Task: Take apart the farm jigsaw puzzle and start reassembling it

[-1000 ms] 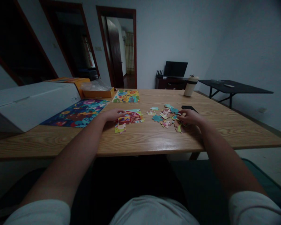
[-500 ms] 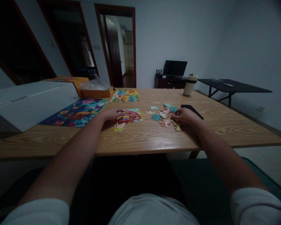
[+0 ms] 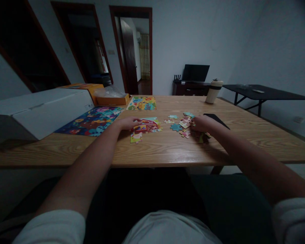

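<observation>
My left hand [image 3: 129, 123] rests with outstretched fingers on the upper left edge of a partly joined jigsaw puzzle [image 3: 147, 126] showing a red barn. To the right of it, a loose pile of jigsaw pieces [image 3: 185, 122] in teal, pink and cream lies on the table. My right hand [image 3: 201, 123] reaches down at the right side of this pile, its fingers curled together among the pieces. What lies between those fingertips is hidden. More pieces [image 3: 203, 137] show beneath the right palm, in shadow.
A dark flat object [image 3: 217, 120] lies just beyond my right hand. Farther back stands a cream tumbler [image 3: 214, 91]. On the left are a dark blue puzzle picture [image 3: 91, 121], a yellow picture [image 3: 141, 103], a white box [image 3: 51, 110] and an orange tray [image 3: 114, 100] holding clear plastic.
The whole view has swung slightly to the left. My right hand has shifted a little farther over the pile, covering some teal pieces. The left hand stays on the barn puzzle.
</observation>
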Demonstrator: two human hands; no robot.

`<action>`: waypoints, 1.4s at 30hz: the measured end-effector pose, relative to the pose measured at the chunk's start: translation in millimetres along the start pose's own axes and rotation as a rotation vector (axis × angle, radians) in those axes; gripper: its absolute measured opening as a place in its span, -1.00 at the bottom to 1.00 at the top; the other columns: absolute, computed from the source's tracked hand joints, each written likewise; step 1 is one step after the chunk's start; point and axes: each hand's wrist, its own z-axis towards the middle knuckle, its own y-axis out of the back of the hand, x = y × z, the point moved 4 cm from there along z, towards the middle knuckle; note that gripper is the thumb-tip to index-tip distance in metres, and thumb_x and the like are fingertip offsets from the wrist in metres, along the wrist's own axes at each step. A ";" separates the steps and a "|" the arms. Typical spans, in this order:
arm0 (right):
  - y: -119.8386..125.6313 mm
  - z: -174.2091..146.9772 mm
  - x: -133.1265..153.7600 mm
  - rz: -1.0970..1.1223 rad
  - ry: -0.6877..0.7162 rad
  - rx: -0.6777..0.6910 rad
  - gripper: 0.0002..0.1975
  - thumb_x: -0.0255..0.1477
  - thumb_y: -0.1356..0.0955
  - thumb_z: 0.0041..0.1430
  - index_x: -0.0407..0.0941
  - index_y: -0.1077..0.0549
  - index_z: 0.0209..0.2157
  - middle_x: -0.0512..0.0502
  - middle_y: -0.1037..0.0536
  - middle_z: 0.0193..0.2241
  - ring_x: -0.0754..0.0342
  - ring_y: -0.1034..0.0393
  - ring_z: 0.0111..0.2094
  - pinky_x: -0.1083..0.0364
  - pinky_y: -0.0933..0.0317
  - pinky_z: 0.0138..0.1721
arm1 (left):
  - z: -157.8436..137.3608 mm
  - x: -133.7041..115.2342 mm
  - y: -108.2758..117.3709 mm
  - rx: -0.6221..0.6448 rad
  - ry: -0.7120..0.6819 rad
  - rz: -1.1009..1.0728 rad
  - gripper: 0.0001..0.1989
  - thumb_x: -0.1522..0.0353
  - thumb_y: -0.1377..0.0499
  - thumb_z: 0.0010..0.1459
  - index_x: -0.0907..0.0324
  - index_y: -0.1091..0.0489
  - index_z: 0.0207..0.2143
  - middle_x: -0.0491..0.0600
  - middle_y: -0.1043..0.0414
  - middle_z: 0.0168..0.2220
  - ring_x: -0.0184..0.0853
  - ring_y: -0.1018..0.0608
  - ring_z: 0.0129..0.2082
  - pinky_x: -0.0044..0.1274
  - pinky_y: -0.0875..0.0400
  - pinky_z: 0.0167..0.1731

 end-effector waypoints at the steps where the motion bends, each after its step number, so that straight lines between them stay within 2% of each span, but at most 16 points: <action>1: 1.3 1.4 0.5 -0.020 0.016 0.004 -0.71 -0.33 -0.34 0.10 -0.22 -0.61 -0.27 -0.42 -0.59 -0.30 -0.20 -0.51 -0.32 0.02 -0.25 -0.37 | 0.2 0.0 0.0 -0.004 0.000 -0.009 -0.34 -0.01 0.06 0.25 0.18 -0.27 0.24 0.14 -0.38 0.15 -0.16 -0.46 0.01 -0.47 -0.29 -0.04; 4: 6.3 6.2 -6.9 -0.013 0.005 -0.020 -0.68 -0.33 -0.30 0.15 -0.22 -0.60 -0.22 -0.37 -0.61 -0.30 -0.12 -0.50 -0.36 0.07 -0.22 -0.41 | 0.3 -0.1 0.5 -0.021 0.007 -0.043 -0.36 0.01 0.03 0.24 0.19 -0.30 0.23 0.15 -0.39 0.13 -0.13 -0.45 0.03 -0.47 -0.28 -0.03; 6: 12.6 9.5 -15.1 0.031 -0.015 -0.083 -0.69 -0.39 -0.28 0.14 -0.20 -0.59 -0.19 -0.32 -0.61 -0.32 -0.06 -0.48 -0.40 0.10 -0.17 -0.46 | -0.1 -0.3 0.8 -0.027 0.007 -0.049 -0.36 0.01 0.01 0.23 0.18 -0.31 0.22 0.16 -0.40 0.12 -0.11 -0.45 0.02 -0.45 -0.29 -0.04; 10: 38.7 9.9 -19.2 0.109 -0.033 -0.334 -0.70 -0.49 -0.27 0.11 -0.18 -0.58 -0.19 -0.27 -0.62 -0.35 -0.04 -0.48 -0.38 0.11 -0.13 -0.45 | 1.1 1.5 -0.3 -0.022 -0.021 -0.060 -0.40 0.02 -0.01 0.23 0.13 -0.36 0.19 0.14 -0.47 0.03 -0.10 -0.47 -0.04 -0.42 -0.30 -0.08; 13: 60.5 1.5 6.1 0.223 -0.012 -0.547 -0.69 -0.48 -0.27 0.15 -0.15 -0.57 -0.13 -0.23 -0.62 -0.35 -0.05 -0.48 -0.36 0.10 -0.17 -0.40 | 5.0 5.7 -2.0 -0.021 -0.036 -0.060 -0.42 0.02 -0.02 0.23 0.10 -0.35 0.19 0.12 -0.49 0.01 -0.12 -0.48 -0.06 -0.42 -0.30 -0.07; 14: 64.5 -2.3 22.0 0.280 0.039 -0.595 -0.67 -0.48 -0.26 0.17 -0.14 -0.55 -0.08 -0.21 -0.62 -0.35 -0.04 -0.48 -0.36 0.11 -0.18 -0.38 | 6.3 7.0 -2.3 -0.026 -0.039 -0.052 -0.41 0.02 -0.01 0.23 0.10 -0.34 0.20 0.11 -0.47 0.04 -0.14 -0.48 -0.05 -0.43 -0.30 -0.06; 16: 65.6 -11.0 62.5 0.404 0.244 -0.660 -0.65 -0.50 -0.24 0.20 -0.12 -0.52 -0.02 -0.16 -0.62 -0.31 0.01 -0.48 -0.34 0.11 -0.21 -0.33 | 8.1 7.9 -2.6 -0.034 -0.055 -0.033 -0.41 0.03 0.01 0.24 0.12 -0.33 0.21 0.09 -0.42 0.11 -0.17 -0.46 -0.01 -0.46 -0.28 -0.04; 20: 43.0 -28.2 134.9 0.544 0.713 -0.610 -0.68 -0.56 -0.25 0.20 -0.09 -0.53 -0.10 -0.13 -0.60 -0.16 0.04 -0.46 -0.20 0.11 -0.25 -0.17 | 6.5 4.6 -2.7 -0.037 -0.078 -0.019 -0.41 0.04 0.02 0.25 0.18 -0.33 0.19 0.10 -0.40 0.14 -0.18 -0.46 0.01 -0.49 -0.29 -0.04; 22: 29.4 -31.2 148.2 0.588 0.816 -0.517 -0.67 -0.61 -0.25 0.18 -0.05 -0.55 -0.13 -0.09 -0.59 -0.13 0.05 -0.44 -0.14 0.10 -0.24 -0.10 | 5.6 3.7 -3.0 -0.037 -0.067 -0.024 -0.39 0.03 0.01 0.24 0.19 -0.34 0.19 0.12 -0.40 0.13 -0.16 -0.46 0.00 -0.47 -0.30 -0.05; 26: 18.8 -26.9 135.5 0.694 0.741 -0.356 -0.71 -0.63 -0.26 0.16 -0.06 -0.56 -0.26 -0.02 -0.61 -0.26 0.08 -0.46 -0.25 0.10 -0.26 -0.15 | 8.4 6.7 -4.5 -0.048 -0.057 -0.052 -0.39 0.03 -0.02 0.22 0.19 -0.35 0.18 0.14 -0.42 0.11 -0.14 -0.47 0.00 -0.43 -0.28 -0.02; 29: 23.0 -26.0 123.5 0.722 0.648 -0.310 -0.77 -0.57 -0.29 0.16 -0.08 -0.56 -0.24 -0.06 -0.60 -0.22 0.05 -0.46 -0.21 0.08 -0.27 -0.11 | 11.0 9.4 -5.4 -0.055 -0.067 -0.067 -0.43 0.09 -0.02 0.22 0.17 -0.38 0.17 0.15 -0.41 0.12 -0.14 -0.46 0.01 -0.42 -0.26 0.01; 32: 27.2 -27.6 122.1 0.640 0.597 -0.317 -0.74 -0.36 -0.37 0.17 -0.10 -0.54 -0.10 -0.18 -0.56 -0.14 -0.03 -0.44 -0.14 0.02 -0.26 -0.06 | 11.8 10.2 -6.0 -0.054 -0.083 -0.089 -0.44 0.11 -0.03 0.22 0.19 -0.38 0.17 0.16 -0.41 0.12 -0.13 -0.45 0.03 -0.41 -0.25 0.03; 34: 25.5 -27.3 125.3 0.555 0.607 -0.299 -0.63 -0.19 -0.37 0.17 -0.11 -0.54 -0.07 -0.24 -0.53 -0.14 -0.08 -0.42 -0.13 -0.02 -0.26 -0.05 | 12.0 10.3 -6.5 -0.052 -0.093 -0.092 -0.44 0.11 -0.03 0.22 0.21 -0.38 0.16 0.17 -0.41 0.12 -0.13 -0.44 0.03 -0.41 -0.25 0.03; 36: 20.7 -25.0 128.1 0.513 0.623 -0.262 -0.57 -0.10 -0.33 0.20 -0.10 -0.55 -0.06 -0.25 -0.52 -0.15 -0.08 -0.42 -0.14 -0.03 -0.27 -0.05 | 12.2 10.0 -6.6 -0.055 -0.107 -0.089 -0.43 0.09 -0.03 0.22 0.21 -0.38 0.17 0.16 -0.39 0.14 -0.13 -0.44 0.05 -0.43 -0.24 0.05; 42: 12.3 -21.0 133.2 0.557 0.692 -0.210 -0.60 -0.21 -0.33 0.24 -0.01 -0.50 0.06 -0.22 -0.47 -0.01 -0.06 -0.39 -0.08 -0.04 -0.22 0.06 | 9.5 6.9 -4.1 -0.054 -0.090 -0.061 -0.42 0.09 -0.03 0.22 0.20 -0.37 0.18 0.17 -0.38 0.15 -0.11 -0.42 0.06 -0.42 -0.23 0.05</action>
